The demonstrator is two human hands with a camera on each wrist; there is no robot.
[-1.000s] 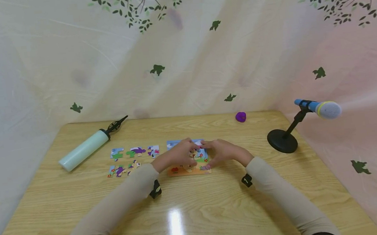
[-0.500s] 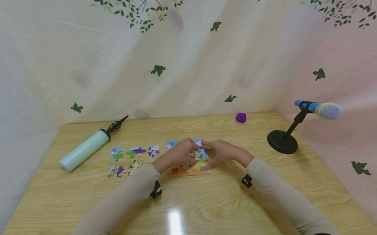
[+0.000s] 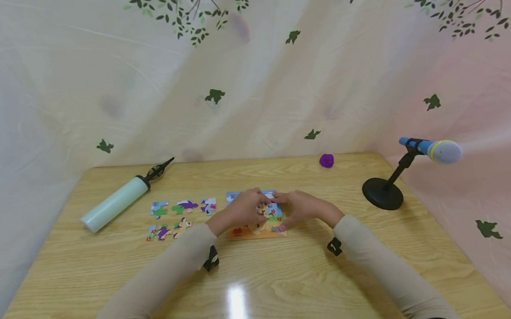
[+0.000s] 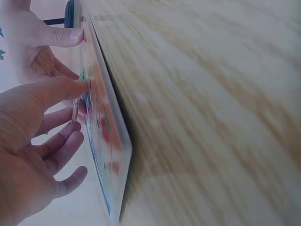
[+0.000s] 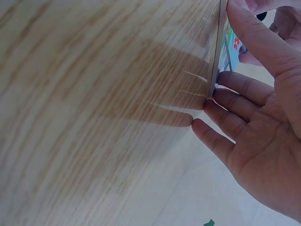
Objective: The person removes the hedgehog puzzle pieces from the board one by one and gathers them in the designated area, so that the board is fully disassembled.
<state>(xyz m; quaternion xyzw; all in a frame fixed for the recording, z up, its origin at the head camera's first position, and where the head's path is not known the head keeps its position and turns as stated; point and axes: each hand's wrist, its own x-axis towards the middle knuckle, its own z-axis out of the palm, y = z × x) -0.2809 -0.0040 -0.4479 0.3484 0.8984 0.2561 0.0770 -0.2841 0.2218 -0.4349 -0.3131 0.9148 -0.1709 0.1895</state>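
Observation:
My left hand (image 3: pixel 243 208) is over the colourful puzzle board (image 3: pixel 261 235). In the left wrist view, its thumb and fingers pinch a thin puzzle piece (image 4: pixel 75 110), which stands tilted at the board's surface. Opposite it, my right hand (image 3: pixel 306 206) spans the board's right side. Its thumb reaches onto the printed face near the front. In the right wrist view its other fingers (image 5: pixel 249 89) stretch out, tips at the board's edge and on the table. Part of the picture is hidden under the left hand.
Several loose puzzle pieces (image 3: pixel 158 209) lie left of the board. Behind them lies a pale green hand pump (image 3: pixel 115 204) with a black nozzle. A purple object (image 3: pixel 327 160) sits at the back. A blue microphone (image 3: pixel 443 150) stands on a black stand (image 3: pixel 382 192) at right.

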